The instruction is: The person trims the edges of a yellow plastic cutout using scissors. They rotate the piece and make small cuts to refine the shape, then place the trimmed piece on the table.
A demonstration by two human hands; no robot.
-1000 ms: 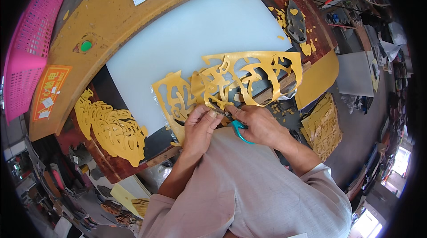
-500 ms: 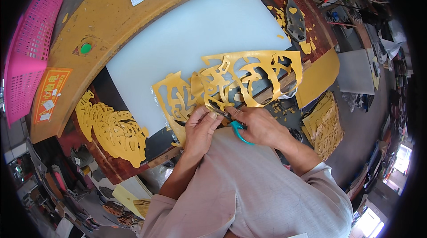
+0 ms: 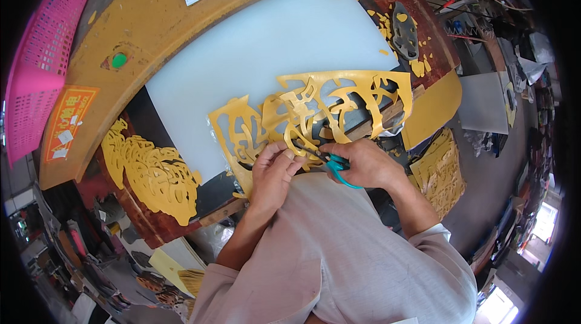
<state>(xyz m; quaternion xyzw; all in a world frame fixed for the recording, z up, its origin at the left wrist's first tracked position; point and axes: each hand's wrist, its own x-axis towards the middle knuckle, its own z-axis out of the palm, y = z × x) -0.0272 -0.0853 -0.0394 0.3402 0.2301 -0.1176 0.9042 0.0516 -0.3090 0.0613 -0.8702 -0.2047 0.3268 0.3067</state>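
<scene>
My left hand (image 3: 273, 171) pinches the near edge of a yellow cut-out sheet (image 3: 305, 76), a thin web full of curved openings. In my right hand (image 3: 365, 165) is a pair of scissors (image 3: 340, 174) with teal handles; its dark blades point left toward the pinched strip, close to my left fingertips. Whether the blades touch the strip I cannot tell. The sheet lies partly over a white cutting board (image 3: 260, 39) and hangs past its near edge toward my lap.
Yellow cut-out pieces (image 3: 154, 181) are heaped at the left. A dark metal cutting die (image 3: 404, 30) lies at the upper right among small yellow scraps. Further right are a plain yellow sheet (image 3: 433, 103) and a stack of cut sheets (image 3: 439, 169). A pink basket (image 3: 45, 63) stands far left.
My right hand has shifted right and slightly up with the scissors, drawing the blades back from the left fingers. The left hand keeps its pinch on the sheet.
</scene>
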